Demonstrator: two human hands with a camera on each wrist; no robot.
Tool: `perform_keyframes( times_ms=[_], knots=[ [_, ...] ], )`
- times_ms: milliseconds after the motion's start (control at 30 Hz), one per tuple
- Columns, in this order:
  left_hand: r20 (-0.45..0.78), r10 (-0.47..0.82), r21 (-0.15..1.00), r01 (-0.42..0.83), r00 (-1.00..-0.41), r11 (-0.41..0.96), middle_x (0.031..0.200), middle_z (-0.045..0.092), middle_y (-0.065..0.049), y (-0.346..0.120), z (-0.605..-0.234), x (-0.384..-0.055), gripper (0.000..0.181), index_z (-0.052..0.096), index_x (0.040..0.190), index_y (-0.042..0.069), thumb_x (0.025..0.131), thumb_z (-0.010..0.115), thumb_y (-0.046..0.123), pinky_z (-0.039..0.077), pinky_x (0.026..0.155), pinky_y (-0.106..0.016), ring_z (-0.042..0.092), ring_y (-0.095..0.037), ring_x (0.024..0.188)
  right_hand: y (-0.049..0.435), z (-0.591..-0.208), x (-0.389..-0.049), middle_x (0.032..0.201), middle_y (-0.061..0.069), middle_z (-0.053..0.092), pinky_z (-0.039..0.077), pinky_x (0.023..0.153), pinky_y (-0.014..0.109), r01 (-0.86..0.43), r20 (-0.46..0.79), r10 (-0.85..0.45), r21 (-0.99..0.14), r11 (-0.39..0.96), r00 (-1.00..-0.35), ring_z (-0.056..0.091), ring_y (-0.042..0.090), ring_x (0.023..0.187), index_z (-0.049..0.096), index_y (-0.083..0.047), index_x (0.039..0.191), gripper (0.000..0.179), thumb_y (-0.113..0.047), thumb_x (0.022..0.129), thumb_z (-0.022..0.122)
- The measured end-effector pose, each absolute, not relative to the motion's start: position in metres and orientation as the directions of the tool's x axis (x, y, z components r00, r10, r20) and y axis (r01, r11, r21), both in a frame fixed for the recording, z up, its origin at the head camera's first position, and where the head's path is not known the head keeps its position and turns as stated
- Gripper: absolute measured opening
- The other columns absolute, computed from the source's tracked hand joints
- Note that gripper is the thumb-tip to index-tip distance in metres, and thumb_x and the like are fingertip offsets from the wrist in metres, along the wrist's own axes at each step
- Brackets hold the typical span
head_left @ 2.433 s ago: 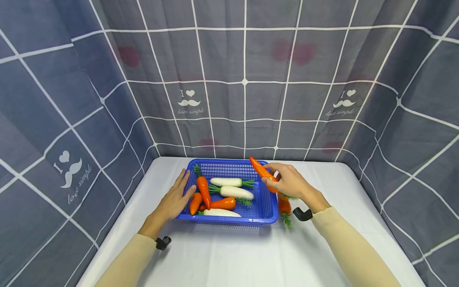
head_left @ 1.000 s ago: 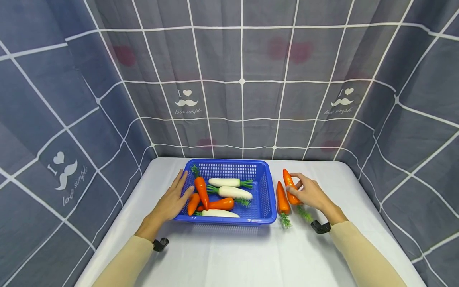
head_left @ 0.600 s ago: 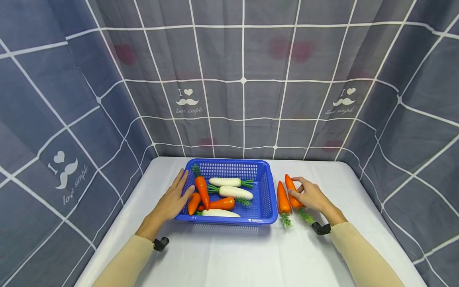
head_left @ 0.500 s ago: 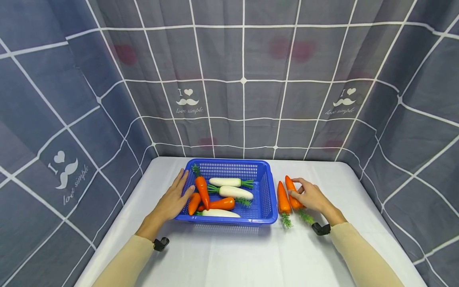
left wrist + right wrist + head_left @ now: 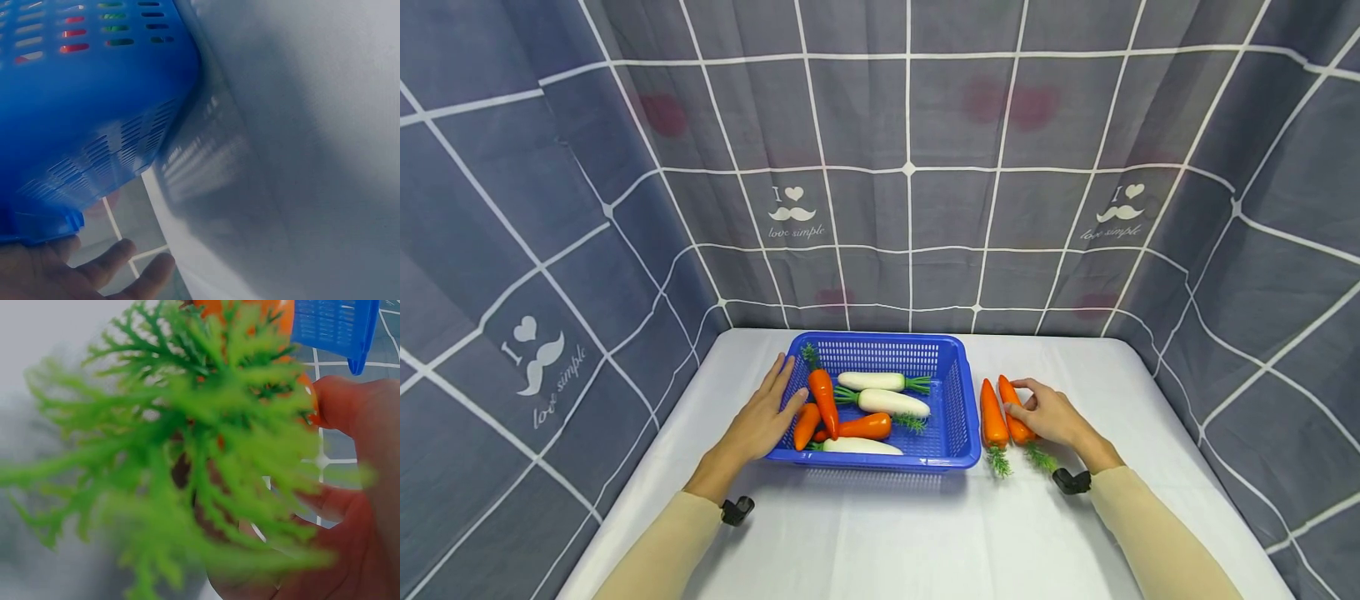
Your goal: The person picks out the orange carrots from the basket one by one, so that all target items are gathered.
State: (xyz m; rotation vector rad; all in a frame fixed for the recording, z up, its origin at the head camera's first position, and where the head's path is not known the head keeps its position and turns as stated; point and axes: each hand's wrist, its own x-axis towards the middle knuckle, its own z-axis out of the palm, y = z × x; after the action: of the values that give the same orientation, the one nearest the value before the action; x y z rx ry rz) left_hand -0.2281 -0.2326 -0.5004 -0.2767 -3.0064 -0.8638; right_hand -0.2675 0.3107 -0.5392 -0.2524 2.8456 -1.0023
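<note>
We see right hand [image 5: 1051,414] curled round carrot [image 5: 1013,411] on white surface [image 5: 895,533], just right of blue basket [image 5: 958,400] (second carrot [image 5: 992,414] alongside). Left hand [image 5: 760,421] flat against basket's left wall.

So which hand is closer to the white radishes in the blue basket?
Left. The left hand rests on the blue plastic basket holding the white radishes; the right hand holds an orange carrot outside it.

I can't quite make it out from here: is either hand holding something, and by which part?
The right hand holds a carrot around its thick lower half, near the green top. The left hand rests open against the blue basket.
</note>
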Motion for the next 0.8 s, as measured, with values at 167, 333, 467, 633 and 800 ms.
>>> perform_keyframes(
  times_ms=[167,333,467,633,800],
  knots=[
    [0.051,0.168,0.525,0.169,-0.985,0.834,0.199,-0.002,-0.016,-0.2325,-0.5003,-0.2279,0.080,0.010,0.189,0.015,0.126,0.039,0.054,0.026,0.139,-0.082,0.018,-0.052,0.181,0.3108,-0.5406,-0.2677,0.095,0.008,0.078,0.056,0.071,0.034,-0.130,-0.046,-0.204,-0.627,0.768,-0.978,0.068,0.017,0.077,0.059,0.002,0.162,0.069,-0.042,0.112,0.078],
    [0.045,0.165,0.523,0.164,-0.985,0.836,0.199,-0.003,-0.015,-0.2323,-0.5002,-0.2282,0.081,0.009,0.189,0.016,0.125,0.038,0.056,0.025,0.140,-0.081,0.018,-0.053,0.181,0.3104,-0.5411,-0.2680,0.094,0.008,0.078,0.054,0.070,0.033,-0.129,-0.055,-0.207,-0.621,0.773,-0.977,0.067,0.018,0.076,0.059,0.003,0.162,0.071,-0.043,0.112,0.078],
    [0.040,0.164,0.523,0.160,-0.986,0.837,0.199,-0.003,-0.016,-0.2321,-0.5001,-0.2285,0.082,0.008,0.189,0.016,0.125,0.037,0.058,0.025,0.139,-0.082,0.017,-0.053,0.181,0.3097,-0.5416,-0.2678,0.093,0.007,0.077,0.053,0.067,0.032,-0.121,-0.060,-0.199,-0.616,0.778,-0.978,0.065,0.018,0.074,0.059,0.004,0.162,0.071,-0.041,0.111,0.078],
    [0.034,0.162,0.522,0.156,-0.986,0.839,0.199,-0.003,-0.016,-0.2325,-0.5008,-0.2294,0.082,0.008,0.189,0.017,0.125,0.037,0.058,0.025,0.139,-0.082,0.017,-0.053,0.181,0.3092,-0.5408,-0.2668,0.094,0.007,0.078,0.053,0.071,0.033,-0.121,-0.059,-0.197,-0.607,0.786,-0.979,0.066,0.017,0.076,0.059,0.005,0.162,0.071,-0.042,0.111,0.078],
    [0.036,0.163,0.522,0.157,-0.986,0.838,0.199,-0.003,-0.016,-0.2329,-0.5012,-0.2291,0.082,0.008,0.189,0.017,0.125,0.038,0.057,0.025,0.139,-0.082,0.018,-0.053,0.181,0.3103,-0.5405,-0.2663,0.096,0.008,0.079,0.054,0.073,0.033,-0.116,-0.068,-0.193,-0.596,0.795,-0.979,0.067,0.018,0.079,0.060,0.005,0.161,0.073,-0.046,0.112,0.077]
  ],
)
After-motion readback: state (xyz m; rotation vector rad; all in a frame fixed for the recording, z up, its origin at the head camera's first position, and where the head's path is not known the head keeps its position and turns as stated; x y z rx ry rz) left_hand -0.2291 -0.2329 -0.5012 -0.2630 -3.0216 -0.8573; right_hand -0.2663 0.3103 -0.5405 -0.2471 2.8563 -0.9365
